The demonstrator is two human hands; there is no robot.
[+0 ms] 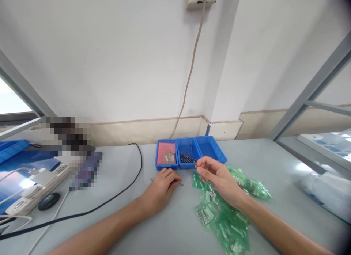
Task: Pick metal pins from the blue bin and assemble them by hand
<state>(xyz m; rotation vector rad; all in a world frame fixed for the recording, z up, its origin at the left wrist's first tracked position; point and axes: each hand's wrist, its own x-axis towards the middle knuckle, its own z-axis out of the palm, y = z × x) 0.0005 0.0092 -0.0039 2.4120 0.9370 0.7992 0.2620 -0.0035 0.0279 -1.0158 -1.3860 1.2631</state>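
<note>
My left hand (163,185) rests on the grey table in front of the left blue bin (157,156), fingers curled round a thin metal rod (181,184) whose end sticks out to the right. Raised just in front of the middle blue bin (189,142), my right hand (210,171) pinches a small dark metal pin (195,162) between thumb and fingers. Several similar pins (185,157) lie in the middle bin. A pink sheet (162,152) and a small clear bag (168,158) are in the left bin. Green plastic bags (230,225) of metal parts lie under and beside my right forearm.
The right blue bin (219,152) adjoins the middle one. A black cable (101,207) curves across the table's left side, near a power strip (22,205) and a black mouse (48,201). White packages (329,193) lie at the right.
</note>
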